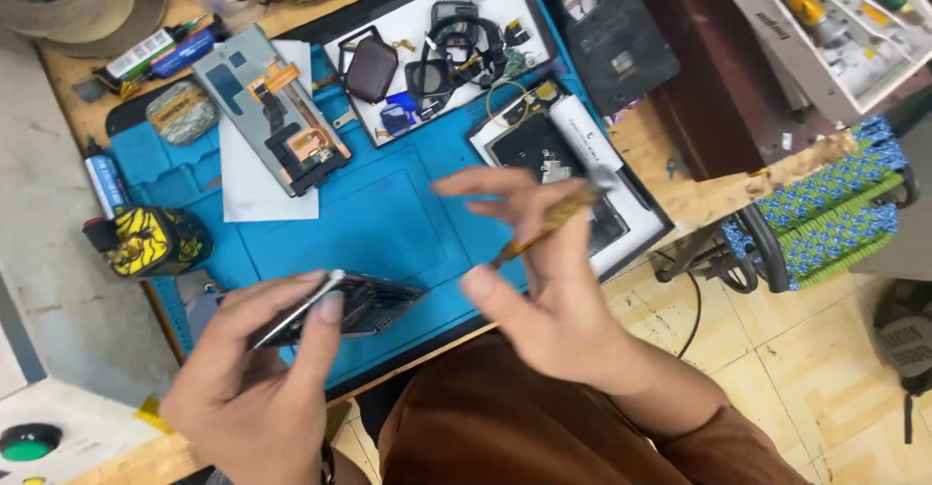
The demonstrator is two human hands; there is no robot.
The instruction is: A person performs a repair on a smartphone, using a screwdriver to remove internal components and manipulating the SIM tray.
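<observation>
My left hand (254,368) grips a dark opened phone body (354,302) by its near end, holding it just above the front edge of the blue work mat (379,213). My right hand (539,281) is blurred from motion and holds a thin tool with a yellowish-brown handle (549,223), tip pointing down-left towards the phone. A detached phone back panel with orange flex parts (277,111) lies on a white sheet at the mat's upper left.
A white tray (383,19) of small phone parts and a second black-framed tray (636,208) sit at the back and right. A yellow-black taped object (150,240), pens, tape rolls and a stool with a blue-green woven seat (835,208) surround the desk.
</observation>
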